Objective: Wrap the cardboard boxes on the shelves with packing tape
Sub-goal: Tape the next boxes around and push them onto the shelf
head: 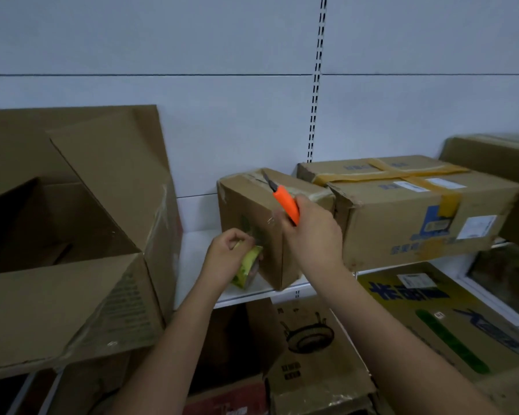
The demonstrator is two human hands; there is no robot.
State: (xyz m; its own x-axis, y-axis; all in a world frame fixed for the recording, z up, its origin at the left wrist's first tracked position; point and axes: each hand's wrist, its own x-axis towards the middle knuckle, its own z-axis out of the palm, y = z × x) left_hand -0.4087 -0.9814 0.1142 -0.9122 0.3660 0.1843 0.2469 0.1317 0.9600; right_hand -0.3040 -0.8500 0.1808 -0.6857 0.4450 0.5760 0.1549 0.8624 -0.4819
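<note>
Hands: left hand (225,254) curls round tape roll (247,269), low against front face of small box (252,226); right hand (310,235) clenches orange cutter (286,205), blade up and tilted away to the left, tip over the box top.
Key relation: clear tape film (256,232) runs from the roll up the box's front face; cutter sits above and right of the roll, so the stretch between roll and box corner lies down-left of the blade. Right hand is the nearer one to that stretch.
Judgement: next move looks like a cut of the strip close to the roll; blade must come down past the box corner without scoring cardboard or the left fingers.
Task thing: small box stands turned on white shelf (198,253), one corner overhanging the front edge.
Left neighbour: big open box (72,265), flaps raised, near but apart.
Right neighbour: taped box (417,211), touching or just beside; cannot tell.
Below: printed cartons (315,348) on lower shelf.
Far: white back panel (192,55) with slotted upright.
</note>
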